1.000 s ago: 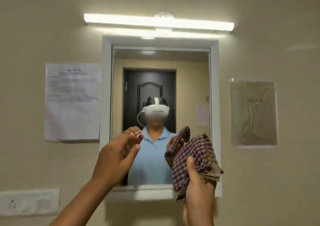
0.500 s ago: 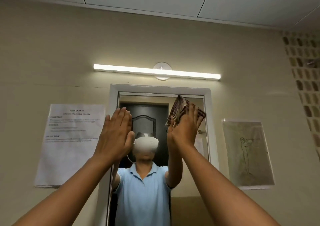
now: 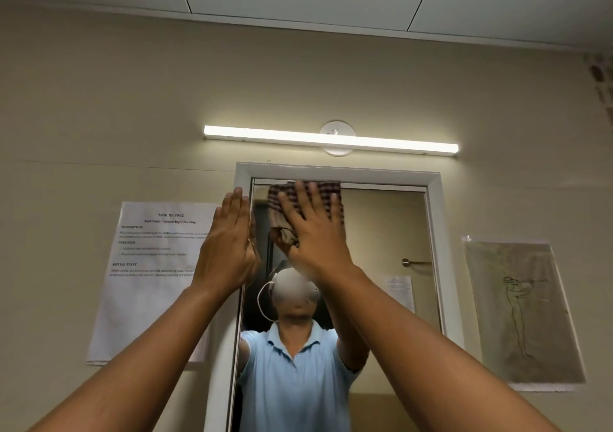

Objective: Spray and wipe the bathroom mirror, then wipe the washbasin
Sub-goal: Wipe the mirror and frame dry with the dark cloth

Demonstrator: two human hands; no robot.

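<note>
Right hand [image 3: 315, 229] flat, fingers spread, presses the checked cloth [image 3: 282, 222] against the mirror [image 3: 381, 232] top; left hand [image 3: 229, 246] flat, empty, on the frame.

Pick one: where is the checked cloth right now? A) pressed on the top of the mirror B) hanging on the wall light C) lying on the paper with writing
A: the right hand presses the checked cloth flat against the top of the mirror.

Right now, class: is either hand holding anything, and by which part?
The right hand presses the checked cloth flat against the mirror with straight fingers over its middle; nothing is gripped. The left hand, open, rests at the mirror's left frame edge.
</note>
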